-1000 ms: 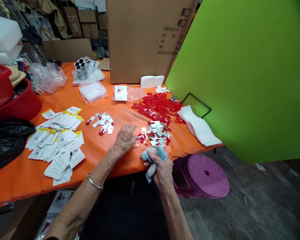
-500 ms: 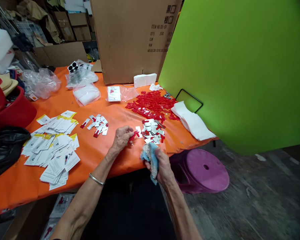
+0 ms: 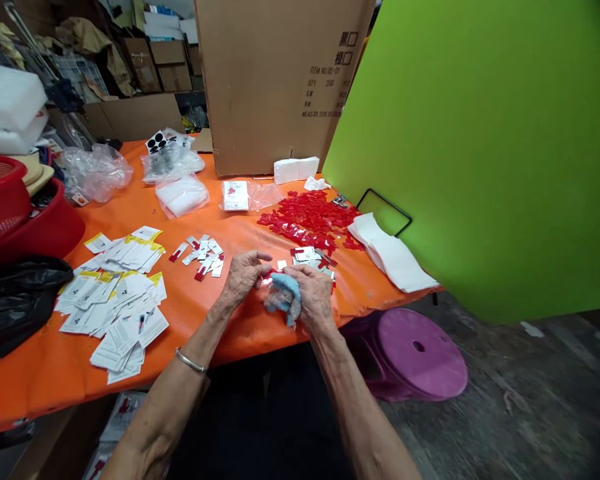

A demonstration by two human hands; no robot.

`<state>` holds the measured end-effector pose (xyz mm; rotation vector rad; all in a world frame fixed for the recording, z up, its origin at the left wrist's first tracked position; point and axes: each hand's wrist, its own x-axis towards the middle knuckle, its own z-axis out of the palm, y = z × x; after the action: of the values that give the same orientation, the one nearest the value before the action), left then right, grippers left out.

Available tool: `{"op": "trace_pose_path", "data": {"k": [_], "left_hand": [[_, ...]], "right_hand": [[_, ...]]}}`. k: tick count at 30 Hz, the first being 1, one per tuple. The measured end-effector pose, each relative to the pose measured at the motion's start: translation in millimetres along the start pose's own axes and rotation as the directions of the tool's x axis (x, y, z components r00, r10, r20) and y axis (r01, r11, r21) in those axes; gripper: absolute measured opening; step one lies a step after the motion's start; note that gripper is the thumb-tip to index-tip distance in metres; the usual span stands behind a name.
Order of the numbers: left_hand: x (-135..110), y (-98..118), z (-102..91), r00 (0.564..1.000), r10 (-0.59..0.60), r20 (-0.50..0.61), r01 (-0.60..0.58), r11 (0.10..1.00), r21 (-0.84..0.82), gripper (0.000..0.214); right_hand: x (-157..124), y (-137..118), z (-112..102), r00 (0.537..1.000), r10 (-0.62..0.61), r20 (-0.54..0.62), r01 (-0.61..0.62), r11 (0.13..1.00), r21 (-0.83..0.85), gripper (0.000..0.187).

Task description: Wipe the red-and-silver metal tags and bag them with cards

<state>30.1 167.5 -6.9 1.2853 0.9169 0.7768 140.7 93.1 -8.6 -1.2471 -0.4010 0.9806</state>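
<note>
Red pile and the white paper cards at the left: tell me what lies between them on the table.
In the head view, a small cluster of silver-and-red tags lies there on the orange table cover.

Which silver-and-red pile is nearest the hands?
The pile just beyond the right hand and its blue cloth, beside the all-red heap; the other pile lies apart, left of the left hand.
</note>
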Motion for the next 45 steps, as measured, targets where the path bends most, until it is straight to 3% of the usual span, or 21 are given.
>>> {"op": "trace_pose_path", "data": {"k": [6,10,13,16,18,23,27,31,35,39,45], "left_hand": [[18,-5,-10.3,0.996,-0.021,-0.084,0.023,1.000,0.015,0.034],[32,-4,-6.7,0.983,0.054,-0.178,-0.041,0.996,0.079,0.038],[37,6,-5.7,0.993,0.075,-0.092,-0.070,0.996,0.055,0.015],[38,14,-3.4,0.995,0.024,0.094,-0.010,0.989,-0.150,0.022],[40,15,-0.7,0.993,-0.014,0.121,0.045,0.965,-0.257,0.024],[50,5,0.7,0.994,-0.104,-0.029,0.089,0.946,-0.312,0.023],[59,-6,-10.0,0.978,-0.149,-0.148,0.099,0.949,-0.299,0.023],[62,-8,-18.6,0.967,-0.181,-0.181,0.120,0.945,-0.303,0.022],[63,-5,-13.1,0.962,-0.198,-0.187,0.123,0.929,-0.349,0.016],[65,-5,-2.2,0.958,-0.192,-0.215,0.101,0.923,-0.371,0.013],[74,-9,-14.3,0.924,-0.128,-0.361,0.033,0.965,-0.259,0.012]], "right_hand": [[23,-24,-2,0.991,0.016,0.129,-0.003,0.995,-0.103,0.024],[35,-30,6,0.982,0.010,0.187,0.023,0.984,-0.175,0.024],[44,-32,10,0.982,-0.045,0.184,0.082,0.977,-0.195,0.023],[53,-32,12,0.979,-0.086,0.185,0.128,0.965,-0.228,0.021],[59,-31,14,0.979,-0.094,0.182,0.139,0.957,-0.254,0.020],[69,-34,18,0.975,-0.114,0.190,0.174,0.923,-0.343,0.018],[80,-43,18,0.977,-0.175,0.123,0.208,0.916,-0.344,0.023],[95,-49,21,0.960,-0.159,0.228,0.260,0.804,-0.534,0.029],[96,-47,29,0.943,-0.093,0.319,0.288,0.706,-0.647,0.029],[80,-39,33,0.921,0.091,0.378,0.189,0.743,-0.641,0.025],[74,-44,19,0.964,0.001,0.267,0.171,0.763,-0.623,0.022]]}}
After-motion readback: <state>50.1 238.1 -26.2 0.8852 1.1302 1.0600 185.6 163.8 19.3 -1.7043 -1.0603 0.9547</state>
